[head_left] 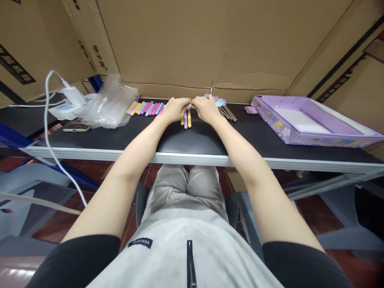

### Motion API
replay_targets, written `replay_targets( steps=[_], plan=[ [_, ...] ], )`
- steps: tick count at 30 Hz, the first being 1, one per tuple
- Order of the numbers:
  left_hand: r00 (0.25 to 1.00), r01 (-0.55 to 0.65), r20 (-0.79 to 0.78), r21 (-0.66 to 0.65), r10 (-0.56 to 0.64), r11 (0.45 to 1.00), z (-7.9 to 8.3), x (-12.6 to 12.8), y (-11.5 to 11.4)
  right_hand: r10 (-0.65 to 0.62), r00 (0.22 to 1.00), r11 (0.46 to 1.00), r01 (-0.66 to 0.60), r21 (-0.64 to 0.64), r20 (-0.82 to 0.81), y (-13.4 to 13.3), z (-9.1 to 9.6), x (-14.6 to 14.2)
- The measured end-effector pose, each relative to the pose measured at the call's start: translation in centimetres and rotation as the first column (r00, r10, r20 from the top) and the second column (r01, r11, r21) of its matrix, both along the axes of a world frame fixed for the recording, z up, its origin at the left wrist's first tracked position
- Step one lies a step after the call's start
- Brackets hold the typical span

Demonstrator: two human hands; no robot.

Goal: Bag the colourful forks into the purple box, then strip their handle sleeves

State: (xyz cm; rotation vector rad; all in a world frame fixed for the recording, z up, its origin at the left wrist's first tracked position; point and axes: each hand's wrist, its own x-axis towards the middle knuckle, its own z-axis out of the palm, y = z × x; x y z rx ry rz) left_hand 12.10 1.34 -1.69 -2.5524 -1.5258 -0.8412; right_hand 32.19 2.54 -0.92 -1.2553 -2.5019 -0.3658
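Observation:
My left hand [175, 110] and my right hand [207, 109] are side by side at the middle of the table, fingertips bent together around something small. What they hold is mostly hidden by the fingers; bits of yellow and light blue show between them. Just below the fingertips, yellow and purple sticks [185, 119] lie on the table. Left of my left hand runs a row of pink, yellow, blue and purple sticks [147, 108]. Beside my right hand lies a bundle of thin grey-brown rods [229, 113] next to blue striped curved pieces [220, 101].
A purple printed box tray [322, 141] sits on the right of the black table [198, 143]. To the left are clear plastic bags [106, 106], a phone [76, 127] and a white charger [73, 95] with a hanging cable. Cardboard panels [192, 44] rise behind.

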Motion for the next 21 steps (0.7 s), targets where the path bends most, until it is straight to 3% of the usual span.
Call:
replay_targets(
  steps=[5, 8, 10, 12, 14, 16, 18, 21],
  plan=[
    [0.999, -0.032, -0.005, -0.026, 0.032, 0.999, 0.5, 0.7, -0.2, 0.002, 1.0, 1.0, -0.002, 0.02, -0.025, 0.0, 0.1, -0.6],
    [0.999, -0.032, 0.004, -0.02, 0.032, 0.999, 0.3, -0.1, 0.4, 0.006, 0.999, 1.0, -0.005, 0.026, -0.05, 0.5, 0.1, 0.0],
    [0.998, -0.066, 0.024, 0.0, 0.066, 0.998, 0.0, -2.1, 1.0, -0.024, 0.996, 0.999, 0.028, 0.036, -0.087, 1.3, 0.1, 2.1],
    [0.977, -0.195, 0.092, 0.001, 0.195, 0.981, -0.3, -4.9, 1.4, -0.121, 0.983, 0.991, 0.127, 0.035, -0.141, 2.3, 0.0, 5.4],
    [0.914, -0.358, 0.186, -0.048, 0.361, 0.932, -0.4, -7.4, 1.6, -0.291, 0.93, 0.953, 0.303, 0.02, -0.226, 3.2, -0.1, 8.9],
    [0.871, -0.456, 0.139, -0.126, 0.471, 0.881, -0.4, -8.6, 1.6, -0.407, 0.867, 0.905, 0.425, -0.002, -0.288, 3.7, -0.1, 11.1],
    [0.891, -0.436, 0.059, -0.163, 0.45, 0.885, -0.4, -8.4, 1.5, -0.38, 0.887, 0.92, 0.393, -0.003, -0.262, 3.9, -0.1, 11.3],
    [0.913, -0.401, 0.025, -0.144, 0.408, 0.905, -0.5, -6.8, 1.3, -0.234, 0.951, 0.966, 0.251, 0.064, -0.202, 3.4, 0.2, 8.7]
  ],
)
